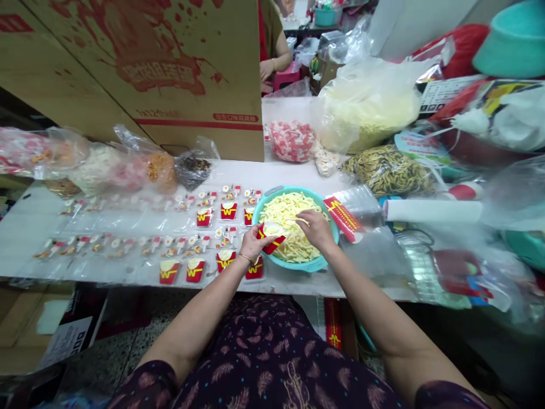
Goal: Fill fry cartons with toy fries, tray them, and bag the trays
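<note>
Presently, our left hand (252, 245): one packet (276, 245) held
Right hand (317, 228): pinched, contents unclear
Table (238, 170): seven visible packets (229, 211), some part-hidden

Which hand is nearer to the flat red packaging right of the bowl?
Right. The right hand is over the bowl, just left of the flat red packaging; the left hand is farther, at the bowl's left side, holding a red carton.

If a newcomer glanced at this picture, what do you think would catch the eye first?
Probably the turquoise basin of pale yellow strips, just right of centre. Over it, the left hand holds a red carton. A big printed cardboard box stands at the upper left.
</note>
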`<action>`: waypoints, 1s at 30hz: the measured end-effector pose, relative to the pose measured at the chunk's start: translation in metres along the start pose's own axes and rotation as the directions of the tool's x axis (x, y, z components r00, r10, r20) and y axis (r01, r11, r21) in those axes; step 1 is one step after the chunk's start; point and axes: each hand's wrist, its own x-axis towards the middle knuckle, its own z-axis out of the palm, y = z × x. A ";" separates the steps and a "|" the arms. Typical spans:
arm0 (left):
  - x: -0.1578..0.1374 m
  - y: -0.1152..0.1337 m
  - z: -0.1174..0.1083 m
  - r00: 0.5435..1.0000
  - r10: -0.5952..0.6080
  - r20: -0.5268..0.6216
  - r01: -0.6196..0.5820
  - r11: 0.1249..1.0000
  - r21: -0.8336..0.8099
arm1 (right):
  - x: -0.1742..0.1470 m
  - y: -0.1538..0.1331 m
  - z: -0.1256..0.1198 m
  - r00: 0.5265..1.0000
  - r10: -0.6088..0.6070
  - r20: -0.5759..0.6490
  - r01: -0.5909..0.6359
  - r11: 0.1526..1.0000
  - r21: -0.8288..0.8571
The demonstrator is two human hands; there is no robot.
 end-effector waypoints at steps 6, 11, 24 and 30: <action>-0.010 0.006 -0.035 0.975 0.220 -0.044 -0.169 0.850 0.499 | -0.008 -0.055 0.077 0.971 -0.049 0.234 0.016 0.990 0.138; -0.014 0.017 -0.107 0.932 0.339 -0.128 -0.155 0.693 0.704 | 0.005 -0.097 0.161 0.947 -0.045 0.317 -0.061 0.947 0.314; 0.025 0.023 -0.333 0.956 0.278 -0.094 0.065 0.112 0.992 | 0.151 -0.201 0.376 0.892 0.040 0.450 0.085 0.964 -0.254; 0.048 0.008 -0.335 0.987 0.121 -0.106 0.106 0.004 0.994 | 0.154 -0.195 0.426 0.777 0.164 0.608 0.137 0.898 -0.418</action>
